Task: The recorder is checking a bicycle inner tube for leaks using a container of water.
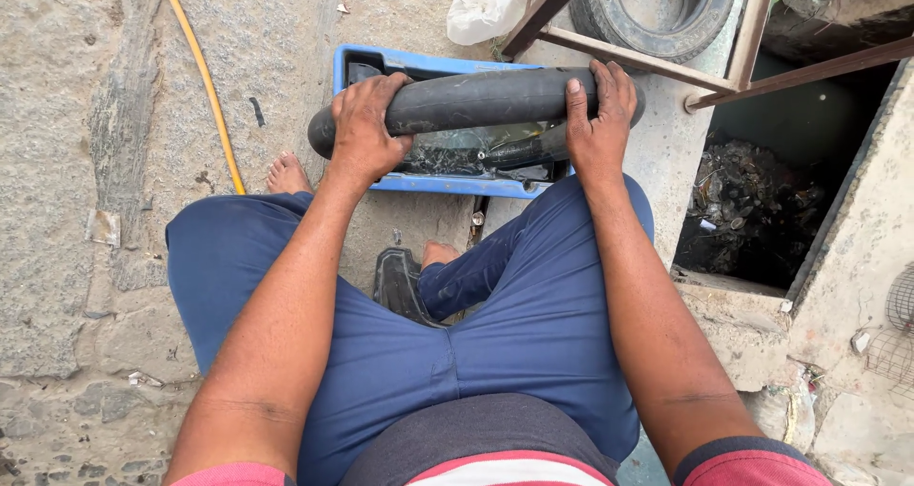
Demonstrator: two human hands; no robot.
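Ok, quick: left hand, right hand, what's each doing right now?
Left hand: closed on the black inner tube, over the blue tub.
Right hand: closed on the same tube.

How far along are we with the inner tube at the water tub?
Done: the inner tube looks inflated and sits over the blue tub of water. In hand: left hand and right hand grip it, one section dipped. Left: most of it remains above water.
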